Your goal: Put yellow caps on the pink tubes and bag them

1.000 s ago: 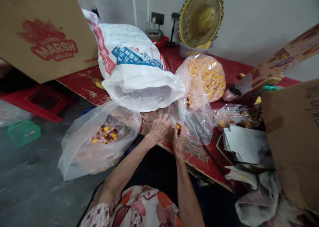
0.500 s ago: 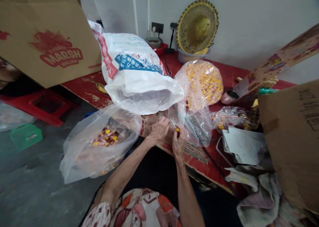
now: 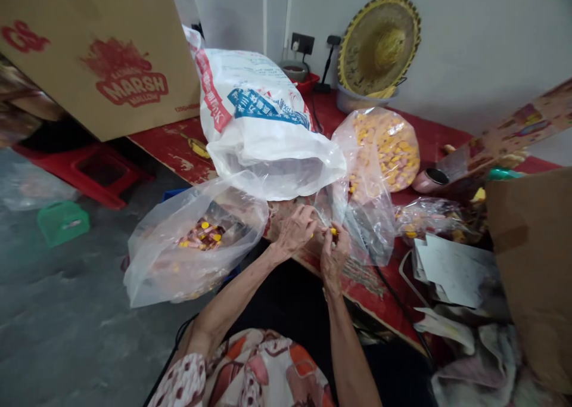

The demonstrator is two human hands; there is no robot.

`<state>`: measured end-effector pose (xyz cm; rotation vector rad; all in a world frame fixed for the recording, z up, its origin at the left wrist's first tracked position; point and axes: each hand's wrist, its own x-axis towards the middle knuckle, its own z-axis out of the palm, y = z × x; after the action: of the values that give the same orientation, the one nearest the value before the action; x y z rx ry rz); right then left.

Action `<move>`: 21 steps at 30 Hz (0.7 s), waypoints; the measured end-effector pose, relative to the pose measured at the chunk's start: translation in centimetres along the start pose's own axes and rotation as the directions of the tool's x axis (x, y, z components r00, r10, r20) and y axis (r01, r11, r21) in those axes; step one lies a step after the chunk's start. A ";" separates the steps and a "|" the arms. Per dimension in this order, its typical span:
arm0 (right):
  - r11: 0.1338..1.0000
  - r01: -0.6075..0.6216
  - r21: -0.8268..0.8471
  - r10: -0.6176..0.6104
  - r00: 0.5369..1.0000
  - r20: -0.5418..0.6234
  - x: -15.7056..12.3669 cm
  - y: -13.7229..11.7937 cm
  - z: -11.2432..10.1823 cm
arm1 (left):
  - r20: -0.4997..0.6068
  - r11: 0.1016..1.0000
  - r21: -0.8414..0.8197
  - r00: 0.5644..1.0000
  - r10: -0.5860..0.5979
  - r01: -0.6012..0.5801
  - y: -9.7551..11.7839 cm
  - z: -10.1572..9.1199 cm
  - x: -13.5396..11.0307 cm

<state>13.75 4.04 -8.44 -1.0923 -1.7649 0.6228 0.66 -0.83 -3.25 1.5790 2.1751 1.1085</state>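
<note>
My left hand (image 3: pixel 295 230) and my right hand (image 3: pixel 335 253) meet at the front edge of the red table (image 3: pixel 165 145), fingers pinched together on a small yellow-capped piece (image 3: pixel 333 232). Just behind them lies the open mouth of a clear plastic bag (image 3: pixel 366 216) that runs back to a mass of yellow and pink pieces (image 3: pixel 391 148). Left of my hands, below the table edge, a second clear bag (image 3: pixel 192 246) holds more pink and yellow pieces.
A big white printed sack (image 3: pixel 259 115) lies open behind my hands. A cardboard box marked MARSH (image 3: pixel 102 55) stands at left, another box (image 3: pixel 531 264) at right. Papers (image 3: pixel 451 270), a red stool (image 3: pixel 93 171), a green basket (image 3: pixel 62 221) and a straw hat (image 3: pixel 379 43) surround the spot.
The view has shifted slightly, so everything sits a little further right. Both hands stay pinched together on the small piece at the table edge.
</note>
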 end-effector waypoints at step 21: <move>0.997 0.033 -0.065 -0.028 0.997 0.077 -0.3 0.3 0.2 | 0.146 0.986 -0.134 0.986 -0.084 0.104 -0.7 0.7 -0.4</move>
<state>13.78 3.96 -8.86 -1.0973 -1.8765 0.5975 0.72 -0.95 -4.29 1.4329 2.0119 1.0633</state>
